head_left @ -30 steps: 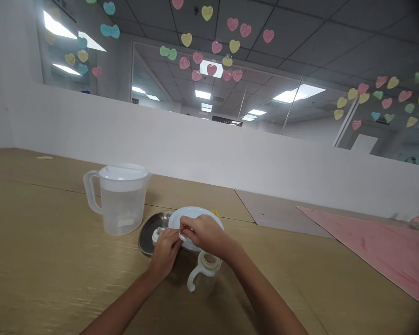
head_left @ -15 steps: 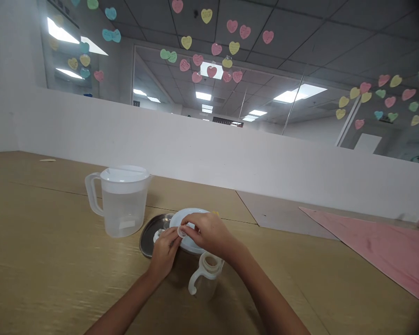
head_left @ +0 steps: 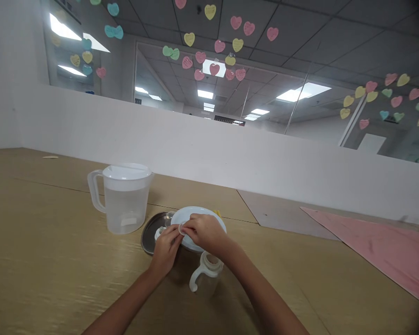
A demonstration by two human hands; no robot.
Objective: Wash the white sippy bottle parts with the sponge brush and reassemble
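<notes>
My left hand (head_left: 166,249) and my right hand (head_left: 206,233) meet over the white plate (head_left: 185,212). Between their closed fingertips is a small clear round piece (head_left: 182,229), too small to name surely; both hands pinch it. Under the plate lies a dark metal tray (head_left: 148,238). A small white part (head_left: 158,232) and a clear rounded piece (head_left: 169,217) sit on the tray, beyond my left hand. Just below my right wrist stands a clear jar (head_left: 206,284) with a white collar and curved handle, its round mouth facing up.
A lidded translucent pitcher (head_left: 125,204) holding clear liquid stands to the left of the tray. Something small and yellow (head_left: 218,213) shows behind the plate. A pink cloth or sheet (head_left: 377,246) covers the right side of the table, and a white wall (head_left: 212,149) rises behind.
My right hand's fingers have drawn lower and closer together around the small clear piece. The left hand stays nearly in place, and the whole view has shifted slightly.
</notes>
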